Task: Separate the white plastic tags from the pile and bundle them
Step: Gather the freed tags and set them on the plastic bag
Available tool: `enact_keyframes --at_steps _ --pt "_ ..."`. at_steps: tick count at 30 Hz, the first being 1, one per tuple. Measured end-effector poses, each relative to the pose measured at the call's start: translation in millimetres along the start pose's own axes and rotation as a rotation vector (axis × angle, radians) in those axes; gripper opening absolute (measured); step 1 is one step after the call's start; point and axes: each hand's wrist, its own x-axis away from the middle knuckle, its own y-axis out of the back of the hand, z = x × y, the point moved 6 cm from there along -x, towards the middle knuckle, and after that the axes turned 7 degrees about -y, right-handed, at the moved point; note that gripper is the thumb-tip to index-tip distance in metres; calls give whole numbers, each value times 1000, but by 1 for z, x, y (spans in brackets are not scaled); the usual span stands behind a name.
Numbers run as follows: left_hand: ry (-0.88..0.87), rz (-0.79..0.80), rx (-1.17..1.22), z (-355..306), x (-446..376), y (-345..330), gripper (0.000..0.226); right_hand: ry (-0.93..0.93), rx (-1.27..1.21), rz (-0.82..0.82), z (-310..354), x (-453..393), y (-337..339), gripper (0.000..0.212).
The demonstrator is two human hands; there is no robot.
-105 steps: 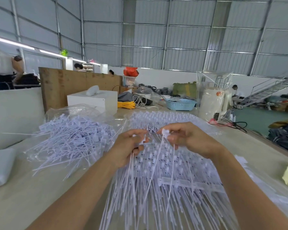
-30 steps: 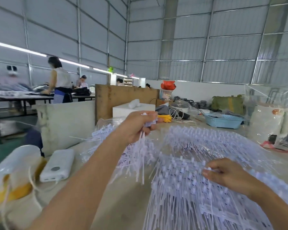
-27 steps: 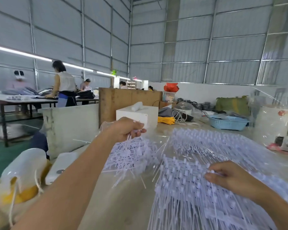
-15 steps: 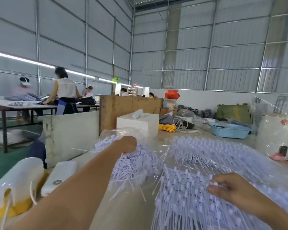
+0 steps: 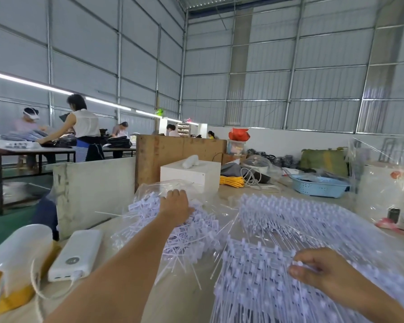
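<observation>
A big spread of white plastic tags (image 5: 301, 224), still joined in rows, covers the table in front of me. My right hand (image 5: 317, 271) pinches the head of one white tag (image 5: 297, 263) at the near edge of that spread. To the left lies a loose pile of separated tags (image 5: 196, 231) on a clear plastic bag (image 5: 173, 185). My left hand (image 5: 175, 206) is stretched out over this pile and rests on top of it, fingers reaching forward. No tags show in its grasp.
A white power bank (image 5: 77, 257) with a cable and a white-and-yellow object (image 5: 16, 257) lie at the near left. Behind the piles stand a white box (image 5: 191, 176), a wooden board (image 5: 177, 155) and a blue basket (image 5: 320, 187). People work at a far-left table.
My left hand carried a small bunch of tags from the spread to the left and lowered it onto the loose pile. My right hand stayed on the joined tags, pinching one.
</observation>
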Motion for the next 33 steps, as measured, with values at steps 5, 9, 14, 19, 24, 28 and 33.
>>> enact_keyframes --at_steps 5,9,14,19,24,28,33 --pt "-33 149 82 -14 10 8 52 -80 -98 32 -1 2 -3 34" --pt "-21 -110 -22 -50 38 69 36 -100 -72 31 4 6 -1 27" --pt "-455 -392 859 -149 111 109 24 -83 -26 -63 8 7 8 16" --pt "-321 318 1321 -214 146 58 53 17 -18 -140 19 17 16 25" --pt "-156 227 1679 -208 147 42 23 -102 122 -48 20 16 16 56" --pt "-60 137 1746 -198 144 45 27 -110 396 -29 16 18 30 38" --pt "53 196 2007 -203 144 44 33 -36 2 -17 7 31 33 51"
